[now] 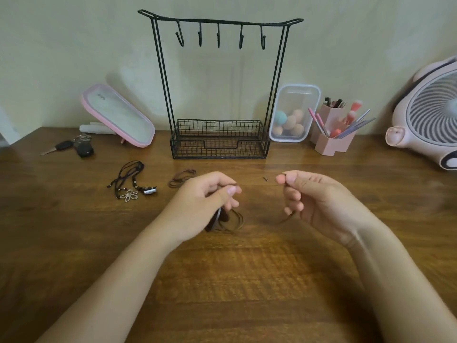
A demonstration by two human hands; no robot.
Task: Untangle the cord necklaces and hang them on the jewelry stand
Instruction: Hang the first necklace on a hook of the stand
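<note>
Left hand (207,194) and right hand (314,196) each pinch a brown cord necklace (238,222), stretched between them — its loose loops hang under the left. The jewelry stand (220,139) stands behind, well apart.

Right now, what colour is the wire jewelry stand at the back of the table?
Black all over; the jewelry stand shows best in the head view.

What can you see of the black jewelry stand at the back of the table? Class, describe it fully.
The jewelry stand is thin black wire, apparently metal. A top bar with upturned ends carries five hooks, all bare. Paired uprights on each side slope inward down to a rectangular mesh basket, which looks empty. It stands upright on the wooden table, close to the wall.
</note>
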